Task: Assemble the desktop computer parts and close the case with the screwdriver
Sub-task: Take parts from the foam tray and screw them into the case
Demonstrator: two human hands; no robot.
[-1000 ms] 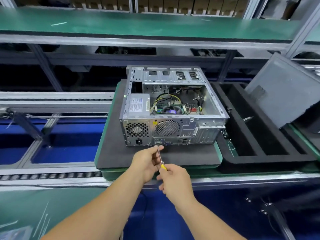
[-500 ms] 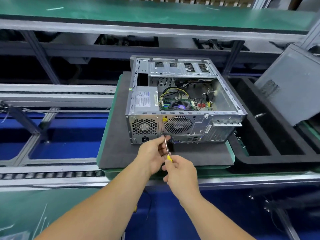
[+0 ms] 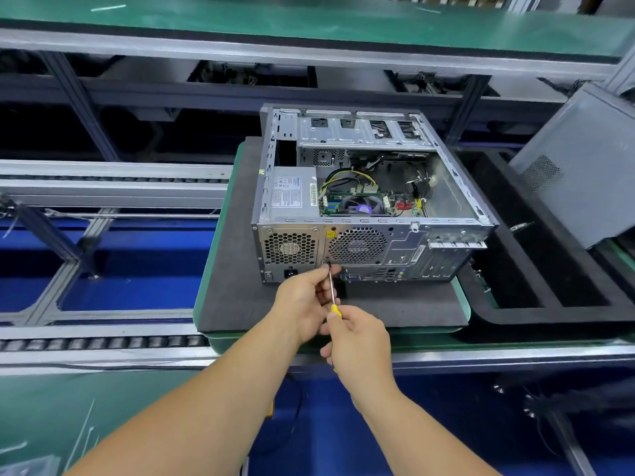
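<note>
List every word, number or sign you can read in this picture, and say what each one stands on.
Yellow warning triangle, rear panel of the computer case: a sign, no words.
White label on the power supply: print too small to read.
Barcode strip beside it: unreadable.
Nothing else legible.

Factory assembly line: roller conveyor (image 3: pixel 103 343) left of open PC case (image 3: pixel 371 201), foam tray (image 3: pixel 549 304) right, green shelf (image 3: pixel 309 25) above.
</note>
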